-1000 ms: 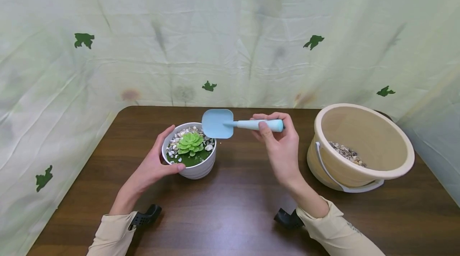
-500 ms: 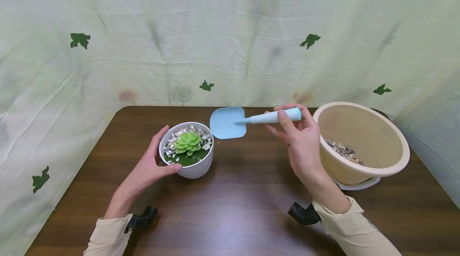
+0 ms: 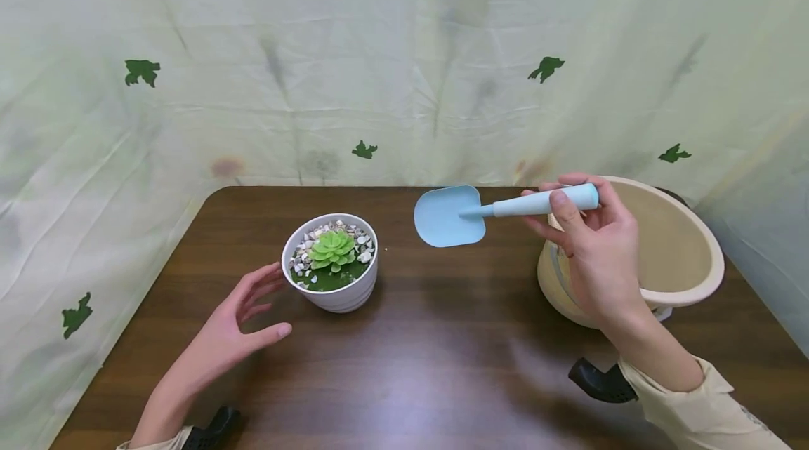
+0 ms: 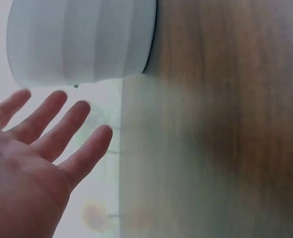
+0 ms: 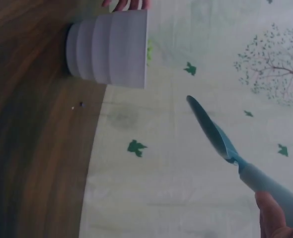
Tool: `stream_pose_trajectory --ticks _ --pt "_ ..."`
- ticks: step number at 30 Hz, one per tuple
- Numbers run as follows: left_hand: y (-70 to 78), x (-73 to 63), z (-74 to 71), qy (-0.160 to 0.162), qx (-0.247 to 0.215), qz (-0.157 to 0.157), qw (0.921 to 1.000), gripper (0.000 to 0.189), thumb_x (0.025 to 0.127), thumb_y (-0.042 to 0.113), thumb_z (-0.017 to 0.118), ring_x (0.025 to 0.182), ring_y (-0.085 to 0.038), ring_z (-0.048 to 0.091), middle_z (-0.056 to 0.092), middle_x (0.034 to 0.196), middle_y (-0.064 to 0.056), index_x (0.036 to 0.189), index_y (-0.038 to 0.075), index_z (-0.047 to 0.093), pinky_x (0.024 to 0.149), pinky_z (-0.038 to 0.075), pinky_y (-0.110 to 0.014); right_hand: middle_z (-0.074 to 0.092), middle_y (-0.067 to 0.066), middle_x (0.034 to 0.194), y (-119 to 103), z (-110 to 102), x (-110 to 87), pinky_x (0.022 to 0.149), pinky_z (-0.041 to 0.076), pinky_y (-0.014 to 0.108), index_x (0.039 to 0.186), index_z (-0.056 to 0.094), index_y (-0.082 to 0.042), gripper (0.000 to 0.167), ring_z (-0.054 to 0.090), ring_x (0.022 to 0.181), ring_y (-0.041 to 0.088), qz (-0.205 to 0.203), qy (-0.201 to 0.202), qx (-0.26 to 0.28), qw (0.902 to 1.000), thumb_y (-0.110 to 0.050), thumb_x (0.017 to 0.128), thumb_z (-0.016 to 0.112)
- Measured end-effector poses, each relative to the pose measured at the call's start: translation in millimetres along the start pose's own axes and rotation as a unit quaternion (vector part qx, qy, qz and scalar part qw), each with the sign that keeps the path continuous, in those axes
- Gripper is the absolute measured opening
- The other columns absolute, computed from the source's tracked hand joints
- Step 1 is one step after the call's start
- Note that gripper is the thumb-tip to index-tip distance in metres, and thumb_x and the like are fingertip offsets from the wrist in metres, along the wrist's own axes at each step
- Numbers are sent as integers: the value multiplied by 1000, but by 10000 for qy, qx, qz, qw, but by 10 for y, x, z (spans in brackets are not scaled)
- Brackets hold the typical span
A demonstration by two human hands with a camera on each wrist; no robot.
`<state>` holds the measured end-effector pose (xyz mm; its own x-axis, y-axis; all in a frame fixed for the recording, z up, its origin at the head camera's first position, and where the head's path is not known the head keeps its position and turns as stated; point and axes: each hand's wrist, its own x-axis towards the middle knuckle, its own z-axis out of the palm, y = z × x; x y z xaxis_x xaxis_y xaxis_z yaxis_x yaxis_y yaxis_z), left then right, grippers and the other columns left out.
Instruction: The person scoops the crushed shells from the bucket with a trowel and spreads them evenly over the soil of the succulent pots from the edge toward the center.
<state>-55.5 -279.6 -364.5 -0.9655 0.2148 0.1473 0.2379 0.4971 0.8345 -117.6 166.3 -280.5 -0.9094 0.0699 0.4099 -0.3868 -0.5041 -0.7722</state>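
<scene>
My right hand (image 3: 597, 246) grips the pale handle of a light blue trowel (image 3: 450, 216), held level above the table with its blade pointing left. In the right wrist view the trowel (image 5: 211, 131) appears edge-on, its blade bare. A white ribbed flowerpot (image 3: 341, 295) stands upright left of centre. Inside it a green succulent (image 3: 332, 250) sits among pale pebbles and green moss. My left hand (image 3: 230, 338) is beside the pot's left side, fingers spread and thumb apart. The left wrist view shows its fingers (image 4: 89, 153) extended close to the pot wall (image 4: 82, 39).
A large beige bucket (image 3: 685, 246) stands at the right, partly hidden behind my right hand. Tiny pebbles (image 5: 81, 104) lie on the brown wooden table (image 3: 404, 366) near the pot. A pale curtain (image 3: 404, 64) with green leaf shapes hangs behind the table's far edge.
My right hand has carried the trowel rightward, from beside the pot to in front of the bucket. The left hand has let go of the pot and drawn back toward the lower left.
</scene>
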Motion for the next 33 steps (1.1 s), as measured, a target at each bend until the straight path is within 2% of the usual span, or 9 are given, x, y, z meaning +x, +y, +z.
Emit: stream_pose_trajectory --ticks 4,8,11,14,18,22,28,31,33 --pt "101 -148 13 -200 236 47 9995 61 86 9 76 120 -15 55 59 130 -5 140 22 50 95 41 -19 58 22 107 -109 -142 -28 82 47 51 120 48 14 26 67 101 37 165 -132 17 9998 9 95 54" --pt "252 -220 50 -736 436 186 9962 50 89 14 74 112 -18 61 66 120 2 133 26 55 93 44 -22 58 23 108 -230 -283 -43 83 46 51 121 44 16 25 66 100 35 255 -244 138 9993 9 97 50" --pt "362 -212 111 -1223 261 328 9916 49 90 15 73 113 -20 61 65 123 4 135 27 54 94 45 -27 59 23 109 -318 -366 -48 82 46 51 119 46 14 22 64 99 33 267 -197 196 9993 9 98 49" --pt "453 -168 211 -1655 -49 291 9858 52 91 18 72 118 -20 58 62 129 3 137 29 52 96 45 -30 60 24 110 -402 -437 -50 83 47 50 119 48 13 21 64 100 31 292 -123 187 9993 9 98 48" --pt "535 -76 386 -2068 -392 396 9768 55 91 19 72 121 -22 56 60 132 1 141 28 49 99 43 -32 59 24 112 -505 -542 -35 83 48 49 126 47 12 27 64 104 32 294 -95 191 9993 10 98 46" --pt "620 34 566 -2212 -591 638 9713 57 93 20 71 123 -22 55 59 134 2 143 28 46 100 43 -33 56 23 113 -613 -674 5 83 48 49 133 42 10 36 64 107 35 200 -61 294 9993 13 98 44" --pt "819 238 780 -2177 -620 837 9704 55 93 24 71 123 -19 55 58 134 9 142 31 47 101 42 -34 60 27 109 -772 -912 100 81 47 51 132 42 7 36 65 102 42 116 306 861 9957 14 97 43" --pt "928 338 893 -2181 -566 933 9698 54 93 24 71 124 -15 54 57 134 11 141 31 48 101 42 -34 62 28 107 -828 -1003 126 79 49 49 132 42 6 36 67 98 42 -158 517 808 9953 13 97 44" --pt "989 409 981 -2131 -494 1101 9695 53 93 23 70 123 -14 54 58 132 11 141 29 48 101 42 -34 61 27 108 -852 -1032 139 79 51 46 132 43 5 37 67 98 40 -533 680 442 9953 10 96 48"
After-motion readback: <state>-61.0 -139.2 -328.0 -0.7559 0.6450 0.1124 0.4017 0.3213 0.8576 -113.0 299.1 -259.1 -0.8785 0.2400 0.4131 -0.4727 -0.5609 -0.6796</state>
